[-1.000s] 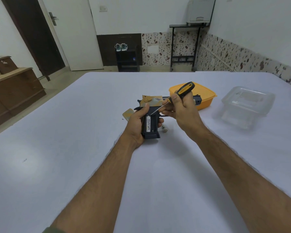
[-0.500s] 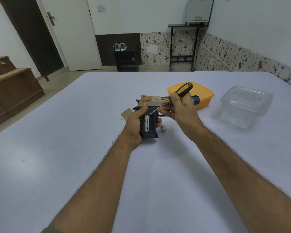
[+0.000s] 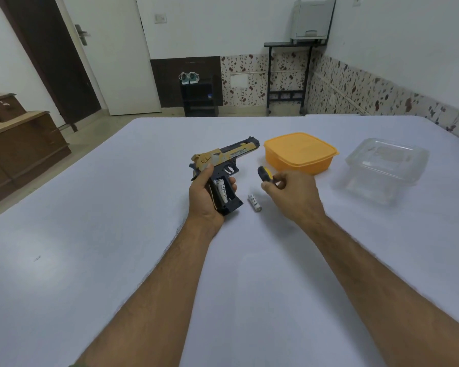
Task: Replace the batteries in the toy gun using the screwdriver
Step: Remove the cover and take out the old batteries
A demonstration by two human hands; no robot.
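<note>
The left hand [image 3: 207, 193] is wrapping around the grip of the toy gun [image 3: 220, 165], thumb up by the rear of the slide and fingertips curling round the front of the grip. The gun is lying tilted over the white table [image 3: 117, 207], muzzle pointing away and to the right. The grip's battery bay is sitting open and one white battery [image 3: 224, 192] is showing inside; the printing on it is too blurry to read properly. Whether there's a second cell tucked next to it, I can't tell, the hand is covering that side.

The right hand [image 3: 292, 193] is holding the screwdriver [image 3: 266, 175], fingers curled around it. Only the black-and-yellow butt of the handle is poking out past the fingers; the shaft and tip are hiding behind the hand, so no idea where they're pointing.

A loose battery [image 3: 254, 202] is lying on the table between the two hands, just beside the gun's grip but not touching it.

Farther back, an orange lidded container [image 3: 300, 152] is sitting just past the right hand, and a clear plastic box [image 3: 387, 165] is sitting well off to the right, its contents too washed out to make out.
</note>
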